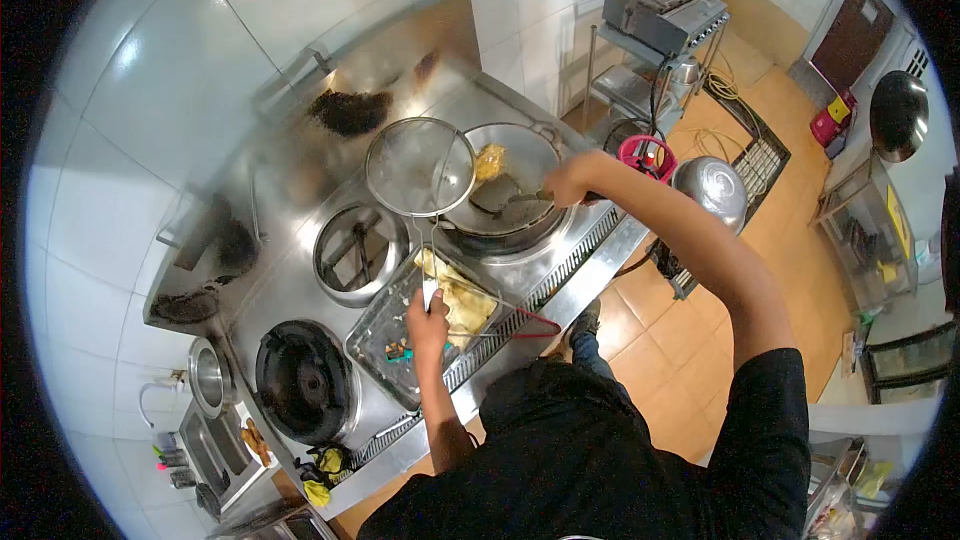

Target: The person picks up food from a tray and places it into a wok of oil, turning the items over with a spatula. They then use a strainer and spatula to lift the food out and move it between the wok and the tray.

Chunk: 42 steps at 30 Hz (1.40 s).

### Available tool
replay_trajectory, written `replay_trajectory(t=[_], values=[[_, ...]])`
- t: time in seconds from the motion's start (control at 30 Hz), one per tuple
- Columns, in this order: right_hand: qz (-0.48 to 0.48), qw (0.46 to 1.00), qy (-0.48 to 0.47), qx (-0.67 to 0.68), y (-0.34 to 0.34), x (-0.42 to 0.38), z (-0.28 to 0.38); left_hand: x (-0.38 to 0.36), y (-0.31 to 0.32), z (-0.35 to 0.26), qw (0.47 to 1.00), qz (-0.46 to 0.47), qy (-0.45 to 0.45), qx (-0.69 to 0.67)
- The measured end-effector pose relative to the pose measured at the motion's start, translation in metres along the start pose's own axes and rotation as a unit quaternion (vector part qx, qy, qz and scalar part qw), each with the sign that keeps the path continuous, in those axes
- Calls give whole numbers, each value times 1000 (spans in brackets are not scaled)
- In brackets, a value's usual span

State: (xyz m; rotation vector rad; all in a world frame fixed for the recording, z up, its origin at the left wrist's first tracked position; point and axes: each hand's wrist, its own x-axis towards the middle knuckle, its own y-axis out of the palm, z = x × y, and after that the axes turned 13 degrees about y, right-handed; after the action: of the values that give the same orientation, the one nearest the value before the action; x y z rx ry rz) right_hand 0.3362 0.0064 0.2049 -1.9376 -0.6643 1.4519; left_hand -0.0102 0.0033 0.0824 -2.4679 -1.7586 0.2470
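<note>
My left hand (pixel 428 328) is closed round the handle of a wire-mesh strainer (pixel 405 165), whose round basket overlaps the left rim of a wok (pixel 545 145) in this view. A golden-brown piece of food (pixel 489 163) lies in the wok near the strainer. Over the wok's right side, my right hand (pixel 575 178) is closed on the handle of a dark spatula (pixel 515 208) that reaches into the wok. Under my left forearm is a clear rectangular tray (pixel 375 340) with pale yellow food (pixel 465 308) in it. A red-handled tool (pixel 540 325) sticks out over its right side.
An empty burner ring (pixel 360 255) and a blackened burner (pixel 305 380) are left on the steel counter. A grill (pixel 665 5) stands on a trolley at the back right. Near it are a pink basket (pixel 645 155) and a metal pot (pixel 712 192). Yellow hoses (pixel 710 143) lie on the floor.
</note>
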Motion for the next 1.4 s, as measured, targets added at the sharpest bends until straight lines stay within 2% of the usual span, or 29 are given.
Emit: replay_trajectory(t=[0.07,0.13,0.37,0.43,0.57,0.63,0.67,0.73,0.83,0.97,1.03,1.13,1.4], values=[[33,999,0,19,-4,0,-2,4,2,10,1000,-2,9,-2],[-37,998,34,-28,-18,-29,5,3,1,14,1000,-5,16,-3],[-72,995,63,-8,-7,-24,17,0,3,10,1000,-4,8,19],[-94,995,-11,36,4,-24,17,0,2,9,1000,-4,13,15],[-54,996,-6,75,13,-21,11,-6,4,-2,999,2,23,31],[-182,982,18,48,35,-23,14,-5,6,-2,999,2,32,44],[-181,982,21,51,40,-20,14,-3,5,3,999,3,35,39],[-100,989,21,106,42,-17,17,-2,6,3,999,2,39,34],[-67,986,29,151,45,-17,17,-1,7,-3,999,14,35,28],[-134,981,32,139,67,-21,18,0,7,-5,999,5,25,24],[-194,968,-7,158,71,-28,15,1,5,2,1000,3,19,9],[-195,966,33,166,72,-29,7,1,2,8,1000,-3,29,12],[-218,960,34,175,61,-43,-4,1,1,14,999,-19,27,28]])
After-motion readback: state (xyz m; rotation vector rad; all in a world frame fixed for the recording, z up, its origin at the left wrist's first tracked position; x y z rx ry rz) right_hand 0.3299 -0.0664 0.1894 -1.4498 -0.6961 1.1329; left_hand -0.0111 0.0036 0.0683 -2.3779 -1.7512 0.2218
